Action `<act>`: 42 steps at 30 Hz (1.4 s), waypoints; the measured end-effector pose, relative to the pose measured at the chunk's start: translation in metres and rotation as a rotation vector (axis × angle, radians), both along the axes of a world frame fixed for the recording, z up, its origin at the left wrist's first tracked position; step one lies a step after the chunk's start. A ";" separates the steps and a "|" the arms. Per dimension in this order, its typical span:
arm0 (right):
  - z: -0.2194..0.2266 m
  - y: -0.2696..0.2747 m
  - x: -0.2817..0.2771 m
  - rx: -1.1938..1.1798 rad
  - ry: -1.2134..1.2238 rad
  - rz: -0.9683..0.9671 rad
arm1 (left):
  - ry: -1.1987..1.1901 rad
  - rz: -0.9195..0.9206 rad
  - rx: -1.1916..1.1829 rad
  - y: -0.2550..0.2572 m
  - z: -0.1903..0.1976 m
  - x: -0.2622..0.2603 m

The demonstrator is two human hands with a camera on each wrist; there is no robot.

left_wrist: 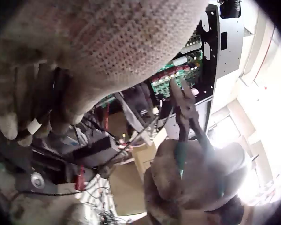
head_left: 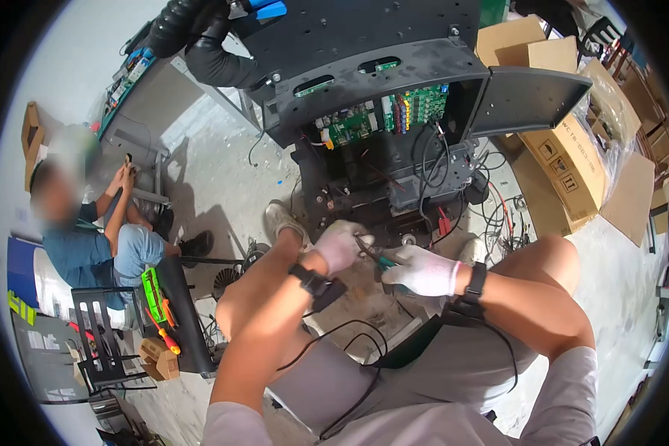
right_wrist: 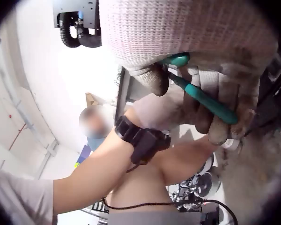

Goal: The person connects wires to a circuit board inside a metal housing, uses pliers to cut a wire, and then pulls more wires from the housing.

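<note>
Grasped green-handled pliers [left_wrist: 189, 115] in right grip [head_left: 421, 272], seemingly pinched white-tagged cable [left_wrist: 34, 125] in left grip [head_left: 340, 246]; likely prepared cable for plier work; next called for aligning jaws.

1. The cabinet [head_left: 383, 79] is standing before the left hand [head_left: 340, 247] and right hand [head_left: 422, 272], circuit boards [head_left: 426, 106] sitting inside it.
2. Its door [head_left: 531, 102] is extending rightward, with cartons [head_left: 561, 165] lying just beside.
3. A cable [left_wrist: 34, 125] is lying in the left hand, pliers [left_wrist: 183, 107] in the right.
4. A person [head_left: 79, 256] is sitting far left, near a chair [head_left: 105, 336].
5. A small box [head_left: 160, 362] is lying near a screwdriver [head_left: 169, 341], left of both hands.
</note>
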State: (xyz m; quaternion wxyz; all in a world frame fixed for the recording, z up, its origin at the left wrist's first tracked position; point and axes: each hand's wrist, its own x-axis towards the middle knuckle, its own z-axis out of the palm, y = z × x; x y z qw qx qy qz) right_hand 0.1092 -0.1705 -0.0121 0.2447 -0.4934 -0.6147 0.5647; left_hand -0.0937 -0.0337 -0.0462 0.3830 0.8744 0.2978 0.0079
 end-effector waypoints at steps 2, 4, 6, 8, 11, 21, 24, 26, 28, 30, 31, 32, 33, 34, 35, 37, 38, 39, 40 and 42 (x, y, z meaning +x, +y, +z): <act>0.057 -0.011 0.009 -0.186 0.272 -0.003 | -0.032 0.163 -0.322 -0.015 0.009 0.041; 0.067 -0.019 0.028 -0.244 0.384 0.116 | -0.269 0.112 -0.626 -0.033 0.007 0.079; 0.079 -0.031 0.039 -0.299 0.600 0.100 | -0.457 0.003 -0.752 -0.050 0.003 0.107; 0.082 -0.038 0.048 -0.108 0.584 0.058 | -0.636 0.128 -0.907 -0.064 0.003 0.124; 0.071 -0.043 0.049 0.005 0.705 -0.282 | -0.588 0.357 -1.159 -0.059 0.023 0.106; 0.030 -0.024 0.042 0.006 0.630 -0.590 | -0.403 0.291 -0.760 -0.093 0.121 0.053; 0.042 -0.020 0.024 0.119 0.604 -0.536 | -0.210 0.407 -0.539 -0.091 0.151 0.027; 0.032 -0.018 0.024 0.111 0.595 -0.516 | -0.211 0.432 -0.412 -0.085 0.167 -0.005; 0.030 -0.016 0.021 0.101 0.592 -0.496 | -0.297 0.613 -0.430 -0.086 0.201 -0.035; 0.036 -0.015 0.016 0.254 0.527 -0.463 | -0.286 0.714 -0.314 -0.071 0.206 -0.093; 0.042 -0.016 0.015 0.253 0.533 -0.457 | -0.340 0.748 -0.201 -0.065 0.209 -0.117; 0.047 -0.018 0.017 0.253 0.405 -0.417 | -0.350 0.833 -0.090 -0.061 0.213 -0.135; 0.049 -0.020 0.017 0.252 0.279 -0.373 | -0.230 0.888 0.001 -0.054 0.221 -0.162; 0.039 -0.020 0.016 0.270 0.285 -0.371 | -0.349 1.098 -0.145 -0.047 0.213 -0.190; 0.042 -0.022 0.012 0.239 0.294 -0.372 | -0.407 1.177 -0.155 -0.041 0.208 -0.222; 0.032 -0.023 0.010 0.280 0.206 -0.319 | -0.400 1.343 -0.078 -0.033 0.191 -0.295; 0.032 -0.024 0.008 0.276 0.177 -0.299 | -0.419 1.447 -0.113 -0.030 0.180 -0.335; 0.033 -0.026 0.007 0.273 0.145 -0.280 | -0.442 1.549 -0.149 -0.027 0.164 -0.380; 0.027 -0.027 0.009 0.275 0.107 -0.259 | -0.490 1.594 -0.299 -0.021 0.142 -0.450; 0.032 -0.030 0.007 0.240 0.100 -0.241 | -0.370 1.788 -0.274 -0.014 0.099 -0.555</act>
